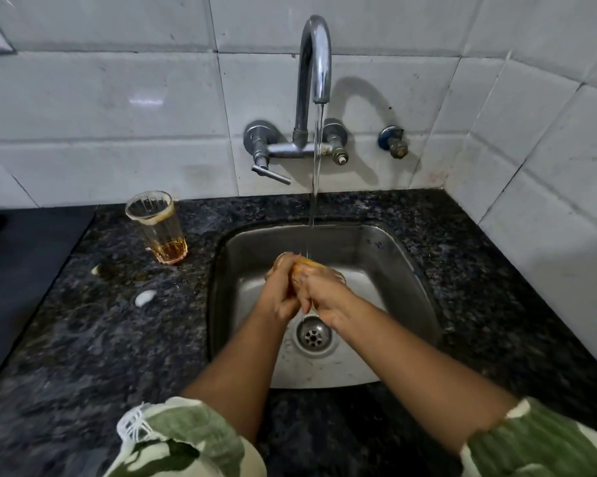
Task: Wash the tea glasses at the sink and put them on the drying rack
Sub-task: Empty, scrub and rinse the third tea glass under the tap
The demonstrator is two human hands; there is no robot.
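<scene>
Now, glass [328, 271]: under the tap [316, 56] stream; wet, slippery, fragile.
Fingers: your left hand [283, 290] and right hand [319, 294] grasp it.
Hold: take its ribbed sides.

Light is falling from above and somewhat left, throwing the curved chrome tap's [314, 63] arched shadow onto the white wall tiles [118, 108] to its right. A soft glare is showing on a tile left of the tap. The speckled black granite counter [94, 339] is staying dim. Wide-angle distortion is bending tile lines near the edges; both hands over the steel sink [403, 266] are blurring slightly.
</scene>
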